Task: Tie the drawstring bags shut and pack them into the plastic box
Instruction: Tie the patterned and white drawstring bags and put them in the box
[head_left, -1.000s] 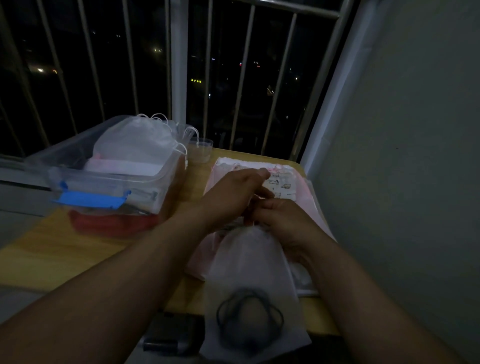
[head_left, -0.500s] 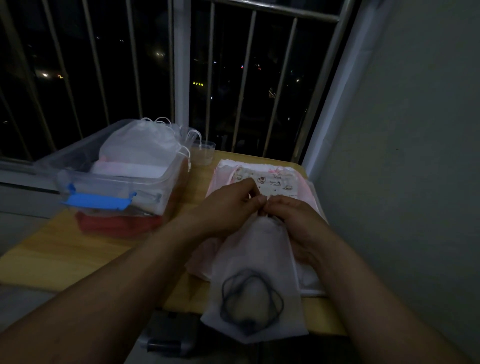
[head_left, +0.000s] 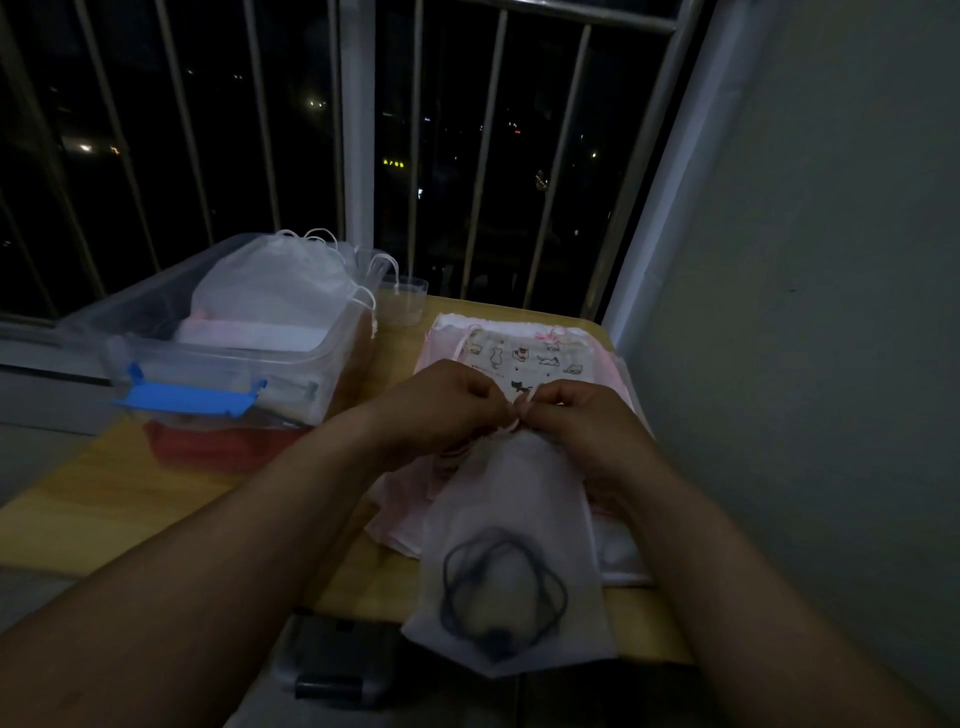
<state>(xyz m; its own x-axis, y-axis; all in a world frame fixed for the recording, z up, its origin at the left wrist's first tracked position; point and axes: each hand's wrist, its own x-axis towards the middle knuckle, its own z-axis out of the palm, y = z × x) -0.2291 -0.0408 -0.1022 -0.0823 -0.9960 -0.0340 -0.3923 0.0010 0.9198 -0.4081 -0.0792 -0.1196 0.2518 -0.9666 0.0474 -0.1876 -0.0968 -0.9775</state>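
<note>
Both forearms reach forward; left hand (head_left: 447, 402) and right hand (head_left: 579, 415) meet fingertip to fingertip, each pinching the drawstring (head_left: 521, 413).

Before you is a yellow wooden table (head_left: 130, 499). Near its far edge stands a small clear cup (head_left: 402, 299), just in front of the metal railing (head_left: 485, 156). A grey wall (head_left: 805, 260) is on your right. Below the near edge you see a dark device (head_left: 337, 660).

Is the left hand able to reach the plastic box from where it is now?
Probably yes. The left hand pinches the white bag at its top, but the plastic box stands open just to its left, nothing between them.
</note>
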